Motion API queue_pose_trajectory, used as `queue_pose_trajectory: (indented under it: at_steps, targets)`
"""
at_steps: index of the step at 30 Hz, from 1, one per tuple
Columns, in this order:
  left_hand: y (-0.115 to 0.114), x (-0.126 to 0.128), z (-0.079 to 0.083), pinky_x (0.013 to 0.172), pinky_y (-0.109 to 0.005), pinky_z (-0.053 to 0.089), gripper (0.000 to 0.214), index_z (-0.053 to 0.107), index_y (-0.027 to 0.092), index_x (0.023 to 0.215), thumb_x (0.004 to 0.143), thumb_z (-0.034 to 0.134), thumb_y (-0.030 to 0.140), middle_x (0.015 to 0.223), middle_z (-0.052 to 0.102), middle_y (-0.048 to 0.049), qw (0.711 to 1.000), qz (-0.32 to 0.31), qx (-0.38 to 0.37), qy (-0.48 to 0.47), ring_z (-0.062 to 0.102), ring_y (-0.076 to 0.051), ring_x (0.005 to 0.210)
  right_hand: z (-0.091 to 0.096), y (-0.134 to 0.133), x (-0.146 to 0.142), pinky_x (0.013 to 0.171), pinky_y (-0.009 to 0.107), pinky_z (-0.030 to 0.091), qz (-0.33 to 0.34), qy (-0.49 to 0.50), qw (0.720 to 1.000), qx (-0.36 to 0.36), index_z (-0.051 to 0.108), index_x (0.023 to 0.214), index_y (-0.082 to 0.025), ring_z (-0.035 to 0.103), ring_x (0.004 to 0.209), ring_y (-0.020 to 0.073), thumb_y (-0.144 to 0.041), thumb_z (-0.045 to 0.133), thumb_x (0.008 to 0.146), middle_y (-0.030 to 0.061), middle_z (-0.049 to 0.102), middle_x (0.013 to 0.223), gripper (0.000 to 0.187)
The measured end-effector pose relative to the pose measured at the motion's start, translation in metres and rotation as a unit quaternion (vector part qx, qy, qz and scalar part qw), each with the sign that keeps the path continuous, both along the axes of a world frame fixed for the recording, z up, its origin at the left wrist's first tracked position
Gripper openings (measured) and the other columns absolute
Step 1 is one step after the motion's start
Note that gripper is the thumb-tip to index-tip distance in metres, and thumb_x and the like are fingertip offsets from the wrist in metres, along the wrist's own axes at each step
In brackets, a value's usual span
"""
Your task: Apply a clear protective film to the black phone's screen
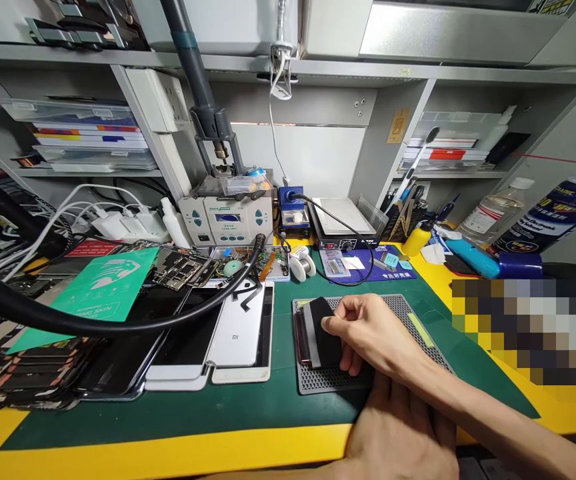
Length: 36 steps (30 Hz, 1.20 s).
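Observation:
My right hand point(368, 327) is closed on a black squeegee card point(325, 330) with a grey strip along its left edge, thumb on top and fingers curled at its right side. The card lies over a dark, shiny flat object point(302, 340); only its left edge shows, perhaps a phone. Both rest on a grey perforated mat point(318, 383). My left hand point(401, 433) is below, back upward, at the mat's near edge. Its fingers stretch forward under my right wrist, which hides their tips; whether they touch anything I cannot tell.
Several phones point(238, 333) and a green film packet point(93, 287) lie at the left. A thick black hose point(133, 327) arcs over them. Behind stand a rework station point(228, 219) and a solder spool point(302, 267). Bottles and a spray can point(558, 213) stand back right.

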<state>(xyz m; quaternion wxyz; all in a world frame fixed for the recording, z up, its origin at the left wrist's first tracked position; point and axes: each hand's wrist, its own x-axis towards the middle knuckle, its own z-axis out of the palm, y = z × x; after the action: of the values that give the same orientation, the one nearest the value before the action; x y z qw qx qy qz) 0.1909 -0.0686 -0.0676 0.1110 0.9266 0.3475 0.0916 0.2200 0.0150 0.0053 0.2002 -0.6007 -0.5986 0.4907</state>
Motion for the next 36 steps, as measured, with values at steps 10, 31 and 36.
queue_pose_trajectory:
  at_steps: [10,31,36]
  targets:
    - [0.003,-0.004,0.011,0.124,-0.057,0.021,0.088,0.014,-0.003,0.156,0.094,0.042,0.052,0.166,0.007,-0.0232,0.999,-0.02,-0.037,0.022,0.003,-0.038,0.155,0.004,-0.002,-0.004,0.033,0.018,0.042,0.001,0.012,1.0,-0.008,0.047,0.066,-0.023,0.063,0.036,0.0162,-0.025,0.058,0.079,0.0004,0.067,0.043,0.017]
    - [0.005,-0.005,0.013,0.118,-0.055,0.034,0.083,0.023,-0.002,0.155,0.093,0.044,0.05,0.164,0.021,-0.0223,0.999,-0.03,-0.016,0.024,0.02,-0.037,0.153,0.005,-0.003,-0.008,0.037,0.019,0.047,-0.003,0.001,1.0,-0.018,0.048,0.065,-0.023,0.068,0.042,0.0181,-0.027,0.062,0.082,0.0004,0.067,0.044,0.021]
    - [0.005,-0.006,0.019,0.122,-0.055,0.027,0.079,0.014,-0.001,0.156,0.097,0.039,0.045,0.166,0.012,-0.0208,0.997,-0.033,-0.045,0.051,0.014,-0.035,0.154,0.003,-0.002,-0.008,0.038,0.019,0.047,0.002,-0.001,1.0,-0.019,0.049,0.066,-0.023,0.069,0.043,0.0189,-0.027,0.06,0.083,0.001,0.068,0.046,0.021]
